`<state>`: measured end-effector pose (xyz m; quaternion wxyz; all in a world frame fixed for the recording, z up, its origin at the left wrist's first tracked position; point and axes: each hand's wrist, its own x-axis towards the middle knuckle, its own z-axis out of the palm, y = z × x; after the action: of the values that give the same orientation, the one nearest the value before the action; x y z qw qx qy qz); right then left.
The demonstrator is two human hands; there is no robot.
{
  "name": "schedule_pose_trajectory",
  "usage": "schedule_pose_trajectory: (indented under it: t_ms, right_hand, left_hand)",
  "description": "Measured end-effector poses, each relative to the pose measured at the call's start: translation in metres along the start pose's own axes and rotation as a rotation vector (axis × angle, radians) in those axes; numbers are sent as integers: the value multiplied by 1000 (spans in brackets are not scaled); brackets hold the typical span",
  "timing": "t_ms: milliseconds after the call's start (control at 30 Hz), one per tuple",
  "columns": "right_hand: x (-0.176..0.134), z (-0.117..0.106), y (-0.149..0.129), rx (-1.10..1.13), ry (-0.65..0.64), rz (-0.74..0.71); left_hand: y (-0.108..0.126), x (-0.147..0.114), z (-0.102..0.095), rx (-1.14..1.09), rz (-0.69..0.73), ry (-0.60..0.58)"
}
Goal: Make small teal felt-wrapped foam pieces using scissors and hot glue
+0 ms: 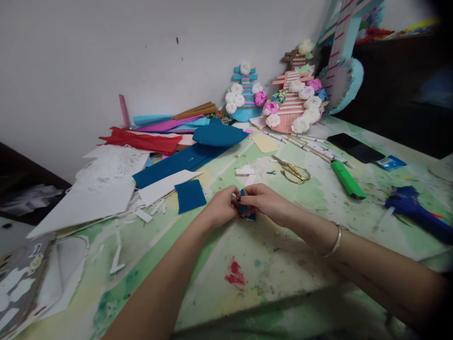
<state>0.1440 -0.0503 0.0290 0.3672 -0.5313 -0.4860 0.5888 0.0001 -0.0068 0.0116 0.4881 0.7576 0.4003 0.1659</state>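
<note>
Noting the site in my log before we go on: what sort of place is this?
Probably a handicraft workspace, though whether home or studio I can't tell. The signs are gold-handled scissors, what looks like a blue glue gun, and a pink flower-trimmed model.

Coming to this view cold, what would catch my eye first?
Likely the pink model and the blue model to its left, both decked with flowers, at the back near the wall. Then the right hand at front centre, fingers on a small blue piece, the left hand close beside it. Gold-handled scissors lie just beyond, to the right.
</note>
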Motion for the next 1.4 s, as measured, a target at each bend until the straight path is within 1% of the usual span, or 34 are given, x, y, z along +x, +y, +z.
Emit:
schedule_pose_trajectory:
  t_ms: [133,200,300,367,433,567,667,733,833,900,1000,1067,1100,1133,1200,1300,1400]
  right_hand:
    - [2,0,1,-32,0,-3]
    - [3,0,2,-49,-13,-2]
    - [5,0,2,-80,-47,-9]
    - [6,1,0,-106,-56,-10]
    - [6,1,-2,-132,-54,-4]
    - [6,2,-6,-195,-49,-5]
    - [6,3,-7,-240,-41,-22]
    - [5,4,-8,-252,-42,-28]
    - [3,1,-13,-233,-62,-42]
    - [2,-8,-19,-214,-45,-68]
    - [2,-30,-29,-235,63,-144]
    - [4,-47,-31,-306,139,-201]
    - [6,-53,-30,-354,153,-220]
    - [7,-59,-27,-404,148,-231]
    - [10,-64,-19,-499,98,-240]
    - [14,-62,-4,-610,16,-264]
    - [18,-59,7,-670,-44,-301]
  left_hand:
    - [1,0,-4,5,-6,-44]
    - [4,-2,-9,8,-8,-107]
    - [9,-8,-17,35,41,-245]
    - [13,-13,-19,63,61,-275]
    - [17,-16,-17,97,56,-232]
    - [24,-17,-3,263,49,-63]
    - [25,-14,6,416,23,80]
    - [23,-12,10,482,-12,124]
    - [19,-9,11,515,-44,121]
    - [18,-9,10,508,-64,119]
    - [18,-9,11,479,-117,128]
    - [18,-9,12,433,-155,144]
    - [18,-9,13,406,-168,156]
    - [18,-10,13,380,-176,166]
    - [18,-10,15,340,-177,180]
    - [17,-10,18,280,-156,195]
    - [17,-9,19,237,-136,218]
